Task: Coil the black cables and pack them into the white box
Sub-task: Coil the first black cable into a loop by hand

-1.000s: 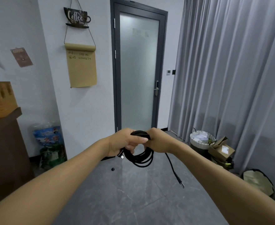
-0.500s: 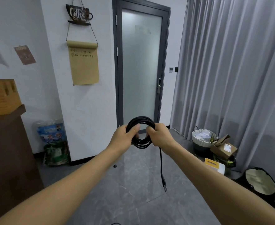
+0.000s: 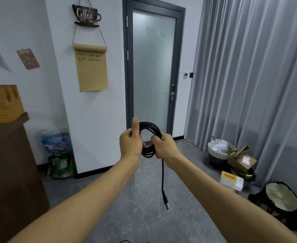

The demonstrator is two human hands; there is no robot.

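Observation:
A black cable (image 3: pixel 151 130) is wound into a round coil held upright at chest height in front of me. My left hand (image 3: pixel 130 144) grips the coil's left side, thumb pointing up along it. My right hand (image 3: pixel 163 148) grips the right and lower side with curled fingers. One loose end hangs straight down from the coil and ends in a metal plug (image 3: pixel 166 202). A small white box with a yellow top (image 3: pixel 232 181) lies on the floor at the right.
A brown counter (image 3: pixel 12 172) with a wooden rack stands at the left. A frosted glass door (image 3: pixel 153 76) is straight ahead, grey curtains to the right. A woven bin (image 3: pixel 219 151), a cardboard box (image 3: pixel 242 160) and a black bag (image 3: pixel 277 199) crowd the floor at the right.
The coil went from lying flat and low between my hands to standing upright and higher. My left thumb now points up. The hanging end swung in under the coil.

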